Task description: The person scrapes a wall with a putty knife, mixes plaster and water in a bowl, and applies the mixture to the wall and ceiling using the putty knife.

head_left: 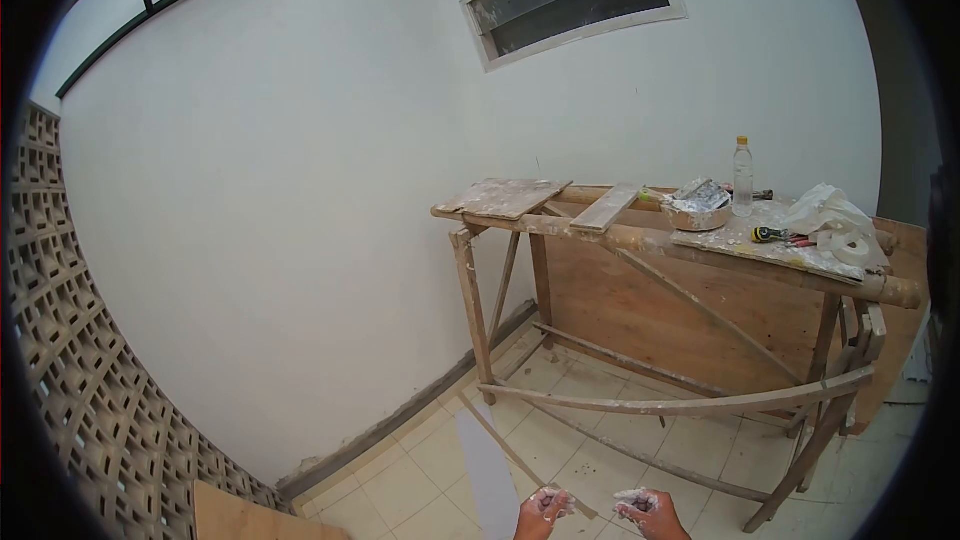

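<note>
At the bottom of the head view, my left hand (545, 510) is held low over the tiled floor, its fingers curled in and smeared with white paste or powder. A short gap away, my right hand (645, 512) is curled in the same way, with white on its fingers and thumb. Whether anything small sits inside either hand cannot be made out. Just left of my left hand, a long pale strip (484, 470) and a thin wooden batten (505, 448) lie on the floor.
A wooden trestle scaffold (640, 240) stands ahead to the right. On it are a plaster-smeared board (505, 198), a tub (697, 215), a plastic bottle (742, 178), a screwdriver (768, 235), a tape roll (850, 248) and a white plastic bag (830, 208). A breeze-block wall (90, 380) rises at left.
</note>
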`<state>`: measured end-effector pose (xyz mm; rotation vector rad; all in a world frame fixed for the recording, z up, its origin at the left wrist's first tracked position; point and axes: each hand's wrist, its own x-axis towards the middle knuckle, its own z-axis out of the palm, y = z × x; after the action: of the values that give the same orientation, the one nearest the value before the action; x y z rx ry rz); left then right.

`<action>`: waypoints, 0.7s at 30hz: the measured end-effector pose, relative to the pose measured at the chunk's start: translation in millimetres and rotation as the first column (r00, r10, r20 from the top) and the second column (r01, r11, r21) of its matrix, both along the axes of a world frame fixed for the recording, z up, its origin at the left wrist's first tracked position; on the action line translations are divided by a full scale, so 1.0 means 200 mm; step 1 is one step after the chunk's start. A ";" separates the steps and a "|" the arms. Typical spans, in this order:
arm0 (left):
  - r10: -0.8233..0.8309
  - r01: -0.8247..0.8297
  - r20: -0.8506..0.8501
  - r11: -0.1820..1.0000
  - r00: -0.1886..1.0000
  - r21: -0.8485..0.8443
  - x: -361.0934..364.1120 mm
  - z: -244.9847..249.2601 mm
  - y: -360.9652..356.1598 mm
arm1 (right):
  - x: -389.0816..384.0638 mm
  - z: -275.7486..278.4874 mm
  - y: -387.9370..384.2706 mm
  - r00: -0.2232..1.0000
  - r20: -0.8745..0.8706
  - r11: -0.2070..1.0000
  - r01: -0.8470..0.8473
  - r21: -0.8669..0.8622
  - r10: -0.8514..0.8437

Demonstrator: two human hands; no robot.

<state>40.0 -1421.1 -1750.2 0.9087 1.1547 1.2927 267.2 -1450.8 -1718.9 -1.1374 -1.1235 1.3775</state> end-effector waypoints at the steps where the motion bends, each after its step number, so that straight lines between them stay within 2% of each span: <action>1: 0.007 -0.007 -0.005 1.000 1.000 -0.002 0.02 0.01 -0.01 | 0.02 0.03 0.00 0.998 -0.062 1.000 0.015 0.000 -0.015; 2: 0.027 -0.026 -0.033 0.999 0.999 0.020 0.06 0.01 -0.02 | 0.05 0.06 0.00 0.998 -0.066 1.000 0.007 -0.004 -0.007; 4: 0.051 -0.048 -0.063 0.998 0.997 0.042 0.10 0.04 -0.04 | 0.11 0.16 0.01 0.992 0.093 0.994 -0.095 0.044 0.091; 5: 0.005 -0.002 -0.088 1.000 0.996 0.027 0.12 0.07 -0.04 | 0.12 0.13 0.02 0.991 0.090 0.994 -0.099 0.043 0.095; 8: -0.070 0.074 -0.138 0.997 0.988 0.021 0.15 0.07 -0.04 | 0.15 0.05 0.04 1.000 0.007 0.995 -0.012 0.102 0.012; 10: -0.097 0.104 -0.158 0.994 0.983 0.035 0.17 0.08 -0.03 | 0.18 0.04 0.05 0.985 0.175 0.991 -0.012 0.133 -0.011; 12: -0.151 0.177 -0.284 0.982 0.947 0.068 0.18 0.08 -0.02 | 0.20 0.06 0.06 0.986 0.169 0.990 -0.023 0.137 -0.001; 13: -0.152 0.178 -0.285 0.982 0.946 0.066 0.18 0.06 -0.01 | 0.20 0.06 0.06 0.987 0.162 0.990 -0.033 0.136 0.011; 15: -0.040 0.043 -0.181 0.999 0.983 0.013 0.19 -0.02 0.00 | 0.22 0.05 0.04 0.988 0.153 0.991 -0.034 0.133 0.013; 16: -0.041 0.043 -0.180 0.999 0.983 0.010 0.18 -0.05 0.01 | 0.22 0.04 0.04 0.989 0.144 0.990 -0.035 0.136 0.016; 18: 0.009 -0.012 -0.065 0.998 0.998 -0.059 0.17 -0.05 0.02 | 0.23 0.01 0.04 0.994 0.113 0.993 -0.020 0.120 0.007; 21: -0.031 0.028 -0.076 0.999 0.997 -0.045 0.20 0.02 0.00 | 0.25 -0.01 0.04 0.996 0.086 0.996 -0.032 0.079 0.025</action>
<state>79.0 -1421.8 -1746.0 0.9465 1.2201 1.2132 317.8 -1442.3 -1721.4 -1.1348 -1.2496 1.3035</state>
